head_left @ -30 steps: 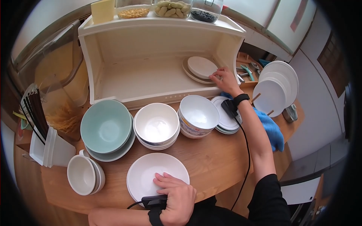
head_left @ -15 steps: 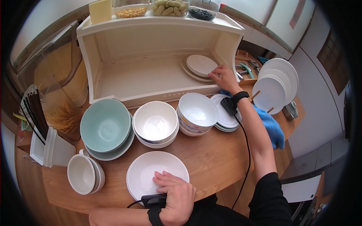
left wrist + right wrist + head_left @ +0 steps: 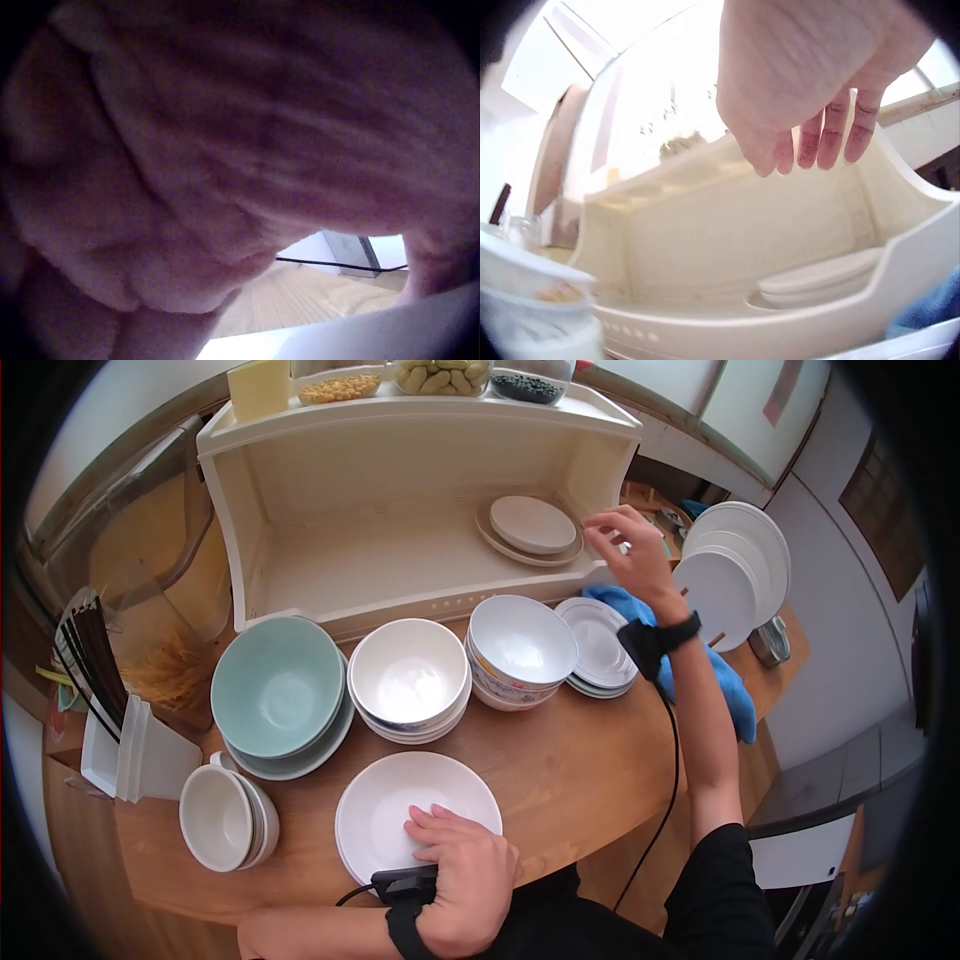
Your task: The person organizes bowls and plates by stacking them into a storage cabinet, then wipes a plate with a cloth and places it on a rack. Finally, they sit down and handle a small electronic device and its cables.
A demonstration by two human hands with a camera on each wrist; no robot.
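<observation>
My left hand (image 3: pixel 465 875) rests on the white plates (image 3: pixel 395 810) at the table's front, its fingers laid over the upper plate's face. In the left wrist view the palm (image 3: pixel 225 142) fills most of the picture above a pale rim. My right hand (image 3: pixel 632 555) is raised at the right end of the cream shelf unit (image 3: pixel 350 545), fingers loosely bent and holding nothing. Just left of it, inside the unit, a small white plate (image 3: pixel 532 524) lies on a wider one (image 3: pixel 562 557). The right wrist view shows the fingertips (image 3: pixel 829 150) apart from these stacked plates (image 3: pixel 821 277).
Across the table stand green bowls (image 3: pixel 275 685), white bowls (image 3: pixel 410 670), patterned bowls (image 3: pixel 522 640) and small plates (image 3: pixel 600 645). Cups (image 3: pixel 215 820) sit front left. A blue cloth (image 3: pixel 735 700) and upright plates (image 3: pixel 770 570) are at right. Jars (image 3: pixel 440 375) line the unit's top.
My right hand has let go of the plates' edge inside the unit and moved up and right, away from them. The plates stay there. My left hand keeps its place on the front plates.
</observation>
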